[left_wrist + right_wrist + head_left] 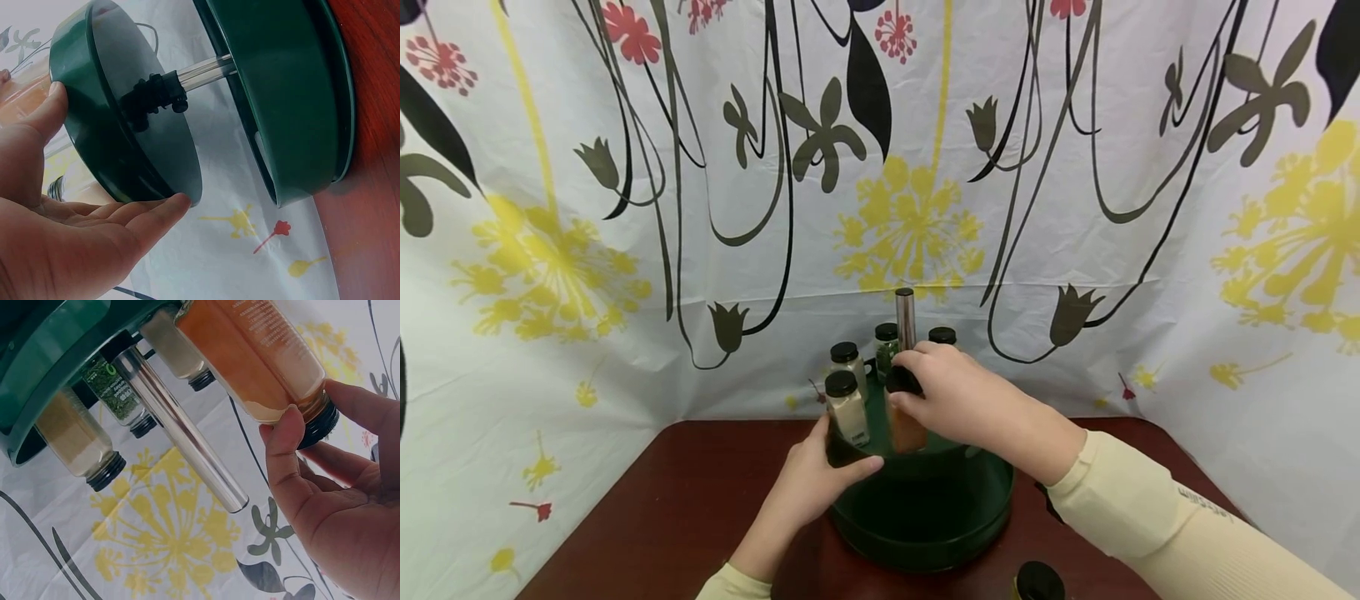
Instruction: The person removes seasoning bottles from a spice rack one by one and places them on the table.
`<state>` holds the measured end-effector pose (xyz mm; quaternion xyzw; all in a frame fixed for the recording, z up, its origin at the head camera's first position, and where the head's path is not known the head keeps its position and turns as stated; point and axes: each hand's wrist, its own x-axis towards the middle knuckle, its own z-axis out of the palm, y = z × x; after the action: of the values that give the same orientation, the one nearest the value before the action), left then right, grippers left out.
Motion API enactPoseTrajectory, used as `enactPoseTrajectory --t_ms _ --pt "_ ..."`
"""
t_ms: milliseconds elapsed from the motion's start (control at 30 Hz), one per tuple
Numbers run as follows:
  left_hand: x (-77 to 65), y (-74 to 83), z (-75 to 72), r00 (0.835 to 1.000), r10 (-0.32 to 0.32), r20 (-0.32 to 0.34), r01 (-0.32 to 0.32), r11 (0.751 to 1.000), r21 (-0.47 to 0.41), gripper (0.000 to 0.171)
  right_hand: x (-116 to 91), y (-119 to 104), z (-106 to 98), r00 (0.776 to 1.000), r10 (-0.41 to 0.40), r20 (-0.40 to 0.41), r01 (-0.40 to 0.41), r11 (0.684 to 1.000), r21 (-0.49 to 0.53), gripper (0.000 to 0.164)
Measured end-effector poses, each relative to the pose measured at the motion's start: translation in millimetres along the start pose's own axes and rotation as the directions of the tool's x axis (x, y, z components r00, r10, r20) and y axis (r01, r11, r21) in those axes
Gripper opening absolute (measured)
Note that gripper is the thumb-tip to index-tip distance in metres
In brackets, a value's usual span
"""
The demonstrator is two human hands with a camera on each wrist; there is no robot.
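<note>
My right hand (pixel 951 387) pinches the black lid of a glass spice jar (pixel 250 356) of orange-brown powder between thumb and fingers. This jar stands upright at the front of the green two-tier rack's upper tier (pixel 81 106). My left hand (pixel 820 475) rests against the tier's left front wall, its fingers nearly straight and its thumb spread along the front. Beside the left fingers a jar of pale powder (pixel 847 412) stands on the tier. Behind are another pale jar (pixel 847 362), a jar of green herbs (pixel 115 394) and a metal post (pixel 181 431).
The rack's lower tier (pixel 917 554) sits on the dark red table (pixel 700 500). Near the table's front lies or stands another black-lidded jar (pixel 1039 582), cut off by the frame. A flower-printed cloth (pixel 760 250) hangs close behind the rack.
</note>
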<state>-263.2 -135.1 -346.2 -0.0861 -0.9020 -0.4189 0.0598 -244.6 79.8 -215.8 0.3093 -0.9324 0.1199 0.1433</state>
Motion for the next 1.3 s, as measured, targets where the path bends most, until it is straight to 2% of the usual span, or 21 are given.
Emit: enactPoseTrajectory --t_ms 333,900,1100,1300 --pt "-0.3 1.2 0.2 1.000 -0.005 0.004 0.005 1.000 -0.002 0.108 -6.8 -4.3 -7.9 1.000 0.029 0.011 -0.029 1.000 -0.008 0.046" --pt "-1.2 2.5 -1.1 1.000 -0.016 0.003 0.016 1.000 0.008 0.114 -20.6 -7.8 -15.7 0.999 0.016 0.030 -0.016 1.000 -0.019 0.046" --pt "-1.9 3.5 -1.3 1.000 0.001 -0.003 -0.001 1.000 0.000 0.113 -29.2 -9.5 -17.6 0.998 0.038 0.045 -0.037 0.999 -0.023 0.047" --pt "-0.5 1.0 -0.4 1.000 0.006 -0.002 -0.006 1.000 0.007 0.113 -36.1 -9.8 -17.2 0.999 0.020 0.045 -0.020 1.000 -0.011 0.046"
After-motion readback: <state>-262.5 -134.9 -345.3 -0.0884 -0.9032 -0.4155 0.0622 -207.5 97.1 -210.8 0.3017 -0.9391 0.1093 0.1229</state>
